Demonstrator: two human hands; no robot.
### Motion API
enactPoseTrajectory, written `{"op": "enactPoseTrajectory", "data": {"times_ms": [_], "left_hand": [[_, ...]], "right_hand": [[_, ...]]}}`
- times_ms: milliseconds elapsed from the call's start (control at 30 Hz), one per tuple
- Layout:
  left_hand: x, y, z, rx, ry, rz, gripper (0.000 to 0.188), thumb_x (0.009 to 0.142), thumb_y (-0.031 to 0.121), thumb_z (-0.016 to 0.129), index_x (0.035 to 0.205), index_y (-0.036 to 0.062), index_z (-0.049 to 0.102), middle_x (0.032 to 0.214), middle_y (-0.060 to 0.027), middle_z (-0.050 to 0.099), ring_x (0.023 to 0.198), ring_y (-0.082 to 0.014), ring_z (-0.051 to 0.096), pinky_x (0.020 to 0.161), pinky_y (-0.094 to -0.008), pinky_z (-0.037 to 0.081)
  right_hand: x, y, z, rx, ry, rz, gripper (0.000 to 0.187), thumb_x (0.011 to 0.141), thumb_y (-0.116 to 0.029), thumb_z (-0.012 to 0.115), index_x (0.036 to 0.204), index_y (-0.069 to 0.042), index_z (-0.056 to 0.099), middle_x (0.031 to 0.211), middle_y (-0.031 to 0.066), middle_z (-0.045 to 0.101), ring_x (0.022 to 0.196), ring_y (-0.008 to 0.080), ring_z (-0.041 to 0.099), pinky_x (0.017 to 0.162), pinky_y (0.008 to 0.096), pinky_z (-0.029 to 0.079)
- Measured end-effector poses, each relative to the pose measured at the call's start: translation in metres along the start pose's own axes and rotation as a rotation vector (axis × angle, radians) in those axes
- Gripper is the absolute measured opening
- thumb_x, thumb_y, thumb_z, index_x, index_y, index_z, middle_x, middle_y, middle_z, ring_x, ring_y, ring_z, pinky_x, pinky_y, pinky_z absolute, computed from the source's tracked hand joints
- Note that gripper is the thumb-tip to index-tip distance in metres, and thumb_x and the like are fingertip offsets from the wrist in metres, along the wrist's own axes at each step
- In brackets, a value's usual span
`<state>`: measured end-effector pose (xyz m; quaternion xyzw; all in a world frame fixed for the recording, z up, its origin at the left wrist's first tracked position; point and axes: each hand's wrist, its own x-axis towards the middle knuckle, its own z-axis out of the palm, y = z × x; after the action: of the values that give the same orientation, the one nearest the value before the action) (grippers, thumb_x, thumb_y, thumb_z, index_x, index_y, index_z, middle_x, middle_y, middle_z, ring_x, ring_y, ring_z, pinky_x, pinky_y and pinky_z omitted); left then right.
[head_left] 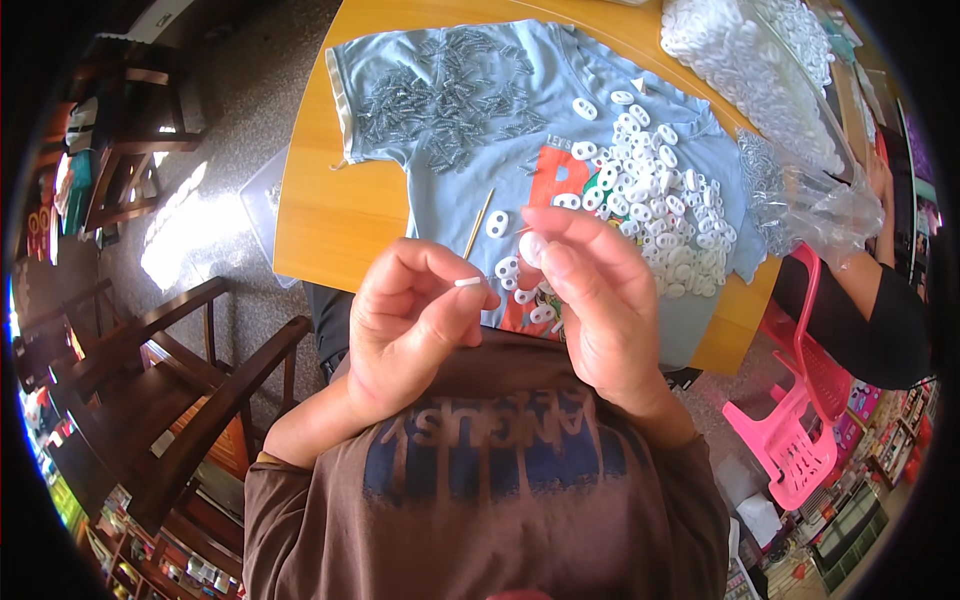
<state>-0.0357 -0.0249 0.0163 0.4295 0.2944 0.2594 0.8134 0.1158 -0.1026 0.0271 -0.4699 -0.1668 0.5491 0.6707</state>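
Observation:
Both my hands are raised over the near edge of a light blue T-shirt (440, 190) spread on a table. Thumb and forefinger of my left hand (405, 325) pinch a small white plastic piece (468, 282), seen edge-on. My right hand (605, 300) grips a white oval plastic piece (532, 248) between thumb and fingers. Just beyond the hands lie a white two-hole oval piece (497, 224) and a thin brass-coloured stick (478, 222). A heap of white two-hole pieces (640, 180) covers the shirt's right part. Small grey metal springs (440, 95) are scattered over its far left.
The yellow wooden table (325, 215) carries a clear tray of white pieces (740, 70) at the far right, beside a clear plastic bag (815, 205). Another person's arm (870, 300) is at the right, near a pink plastic chair (795, 420). Dark wooden chairs (190, 400) stand left.

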Motion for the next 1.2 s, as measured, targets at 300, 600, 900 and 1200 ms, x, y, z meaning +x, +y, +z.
{"op": "enactPoseTrajectory", "data": {"times_ms": [300, 600, 900, 1200], "left_hand": [[0.007, -0.004, 0.004, -0.098, 0.052, -0.002, 0.011, 0.083, 0.009, 0.06, 0.088, 0.0036, 0.051, 0.083, -0.0069, 0.053, 0.057, -0.0085, 0.045, 0.049, -0.0198, 0.036], [0.005, 0.006, 0.012, -0.165, 0.084, -0.103, 0.019, 0.083, 0.003, 0.06, 0.101, 0.0036, 0.052, 0.083, 0.0017, 0.056, 0.062, -0.0012, 0.046, 0.055, -0.0144, 0.038], [0.002, 0.001, 0.008, -0.093, 0.044, -0.096, 0.018, 0.084, -0.001, 0.058, 0.1, 0.0029, 0.052, 0.082, 0.0012, 0.056, 0.065, -0.0014, 0.049, 0.057, -0.0152, 0.04], [0.002, 0.001, 0.011, -0.064, 0.036, -0.066, 0.017, 0.084, -0.003, 0.057, 0.099, 0.0025, 0.051, 0.082, 0.0002, 0.057, 0.066, -0.0019, 0.05, 0.058, -0.0156, 0.041]], "right_hand": [[-0.001, 0.0, 0.002, 0.031, -0.007, 0.017, 0.017, 0.089, -0.007, 0.053, 0.105, 0.001, 0.054, 0.095, 0.0042, 0.059, 0.088, 0.0083, 0.056, 0.077, 0.0231, 0.048], [-0.002, 0.002, 0.006, -0.01, -0.022, -0.054, 0.017, 0.09, -0.003, 0.051, 0.105, 0.002, 0.055, 0.095, 0.0029, 0.057, 0.085, 0.0046, 0.052, 0.072, 0.0183, 0.043], [-0.005, 0.003, 0.006, -0.137, -0.027, -0.117, 0.015, 0.088, 0.001, 0.051, 0.103, 0.002, 0.056, 0.092, 0.0035, 0.056, 0.081, 0.0055, 0.052, 0.068, 0.02, 0.042], [0.005, 0.01, 0.003, -0.655, -0.028, -0.626, 0.017, 0.079, 0.006, 0.058, 0.095, 0.002, 0.06, 0.077, 0.0085, 0.058, 0.065, 0.0166, 0.056, 0.057, 0.025, 0.044]]}}
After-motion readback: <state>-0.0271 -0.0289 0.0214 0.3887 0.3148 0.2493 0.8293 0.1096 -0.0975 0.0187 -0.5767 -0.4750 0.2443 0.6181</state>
